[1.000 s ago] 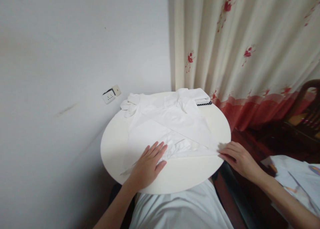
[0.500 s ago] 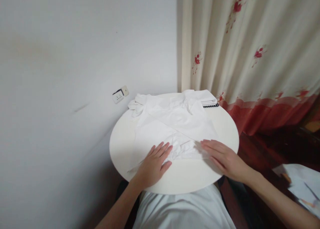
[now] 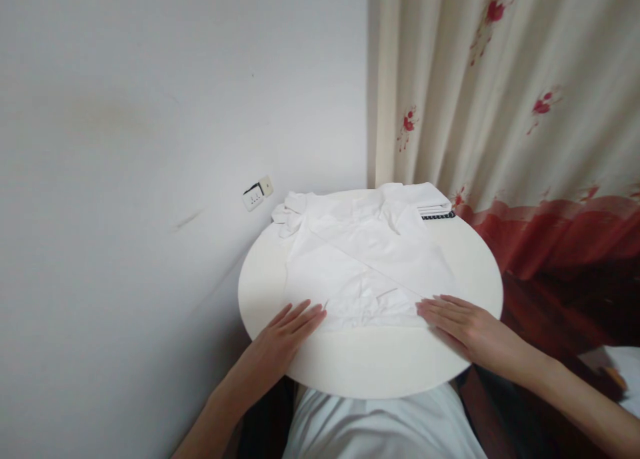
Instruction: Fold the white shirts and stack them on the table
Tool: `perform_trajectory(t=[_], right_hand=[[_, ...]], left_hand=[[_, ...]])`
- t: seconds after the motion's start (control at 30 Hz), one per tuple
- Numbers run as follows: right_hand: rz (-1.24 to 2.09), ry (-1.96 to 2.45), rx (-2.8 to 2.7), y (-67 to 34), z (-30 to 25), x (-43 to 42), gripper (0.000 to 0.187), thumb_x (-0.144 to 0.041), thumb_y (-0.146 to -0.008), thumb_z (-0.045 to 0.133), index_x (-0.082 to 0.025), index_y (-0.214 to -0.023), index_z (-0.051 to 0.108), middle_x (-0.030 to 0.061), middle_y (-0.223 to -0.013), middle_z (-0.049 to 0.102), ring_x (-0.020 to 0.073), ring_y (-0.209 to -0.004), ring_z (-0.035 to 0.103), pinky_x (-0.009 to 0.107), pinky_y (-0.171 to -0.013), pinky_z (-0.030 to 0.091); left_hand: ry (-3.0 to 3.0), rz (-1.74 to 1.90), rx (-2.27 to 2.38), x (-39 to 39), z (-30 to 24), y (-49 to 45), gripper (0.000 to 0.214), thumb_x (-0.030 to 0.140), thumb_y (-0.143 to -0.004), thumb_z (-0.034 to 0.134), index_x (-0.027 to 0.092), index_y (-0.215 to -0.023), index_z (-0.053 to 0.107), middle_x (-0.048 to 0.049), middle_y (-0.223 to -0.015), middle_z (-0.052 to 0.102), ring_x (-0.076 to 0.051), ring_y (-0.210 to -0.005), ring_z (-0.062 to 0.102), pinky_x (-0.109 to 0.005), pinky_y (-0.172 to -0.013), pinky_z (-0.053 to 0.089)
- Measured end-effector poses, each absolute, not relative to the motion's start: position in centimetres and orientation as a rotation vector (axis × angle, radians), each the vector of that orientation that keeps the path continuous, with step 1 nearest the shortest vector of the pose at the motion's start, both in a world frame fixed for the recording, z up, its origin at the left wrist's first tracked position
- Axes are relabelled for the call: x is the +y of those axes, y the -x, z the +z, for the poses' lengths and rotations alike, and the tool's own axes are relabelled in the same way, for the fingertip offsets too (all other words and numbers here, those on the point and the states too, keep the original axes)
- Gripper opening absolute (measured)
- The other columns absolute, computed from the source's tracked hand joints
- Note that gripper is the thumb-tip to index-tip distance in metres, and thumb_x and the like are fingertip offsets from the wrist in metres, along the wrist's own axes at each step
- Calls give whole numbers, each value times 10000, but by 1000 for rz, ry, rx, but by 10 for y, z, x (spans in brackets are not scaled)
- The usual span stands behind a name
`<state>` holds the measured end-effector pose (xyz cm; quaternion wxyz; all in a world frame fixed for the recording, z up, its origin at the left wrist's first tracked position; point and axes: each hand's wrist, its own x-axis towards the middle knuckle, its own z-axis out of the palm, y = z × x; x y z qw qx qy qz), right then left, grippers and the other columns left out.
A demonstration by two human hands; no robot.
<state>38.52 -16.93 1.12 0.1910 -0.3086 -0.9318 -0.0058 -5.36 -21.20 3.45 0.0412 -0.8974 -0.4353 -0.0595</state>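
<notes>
The white garment (image 3: 367, 265) was lying spread out on the round table (image 3: 370, 365), taking up most of the middle and back of the top. It looked like a shirt with one side folded diagonally across the front, but everything was white on white, so I couldn't swear to that. A bunched-up bit hung at the back left edge, close to the wall (image 3: 150, 145).

The left hand (image 3: 283, 332) was flat, palm down, with the fingers stretched out and together. It was gripping nothing, and its fingertips were just touching the near left corner of the cloth. The right hand (image 3: 463, 322) was the same deal: open and flat, holding nothing, with the fingertips resting on the near right corner where the diagonal fold ran out.

At the back right of the table, partly under the garment, sat a folded stack (image 3: 435, 202) of white fabric with a dark dotted trim along its edge. A wall socket (image 3: 257, 193) was on the wall just left of the table, and a cream curtain (image 3: 500, 112) with red flowers hung behind it on the right.
</notes>
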Motion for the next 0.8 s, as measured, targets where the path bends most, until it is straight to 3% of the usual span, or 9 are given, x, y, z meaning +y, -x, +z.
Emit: perform_trajectory(t=[0.13,0.33,0.53,0.7,0.8], right_hand=[[-171,885,-2669,-416,10,-169,597,-81,-956,482,-299,-1511,445,33,-1482,541,220,-1334,543,467,-1113,468],[-247,718,-2589,-463,-14,-156,434,-129,-984,515,-268,-1389,587,41,-1367,648,205,-1232,628,393,-1039,538],[-185,744,-2407,-467,-27,-151,374,-128,-955,586,-246,-1304,648,47,-1258,713,201,-1131,687,340,-957,586],[-84,784,-2379,-463,-4,-160,321,-167,-955,586,-252,-1250,680,52,-1163,751,202,-1029,725,316,-907,596],[28,874,-2345,-463,19,-173,225,-252,-957,593,-272,-1120,747,54,-1050,777,209,-943,742,293,-865,599]], left_hand=[[2737,-250,-1249,-217,32,86,662,51,-968,389,366,-1549,350,29,-1546,462,-185,-1422,442,-409,-1190,376],[2666,-714,-1154,-209,6,110,308,246,-1029,496,298,-1280,667,-27,-1257,708,-185,-1130,677,-310,-985,561],[2594,-990,-1228,-209,-6,113,209,219,-1011,543,241,-1139,707,-47,-1035,732,-166,-951,691,-274,-859,579],[2604,-1020,-1329,-218,10,109,198,223,-1015,517,213,-1004,714,-46,-920,708,-149,-855,678,-234,-789,559],[2623,-1070,-1386,-231,34,102,177,250,-999,544,206,-921,696,-37,-849,693,-146,-784,668,-218,-733,550]])
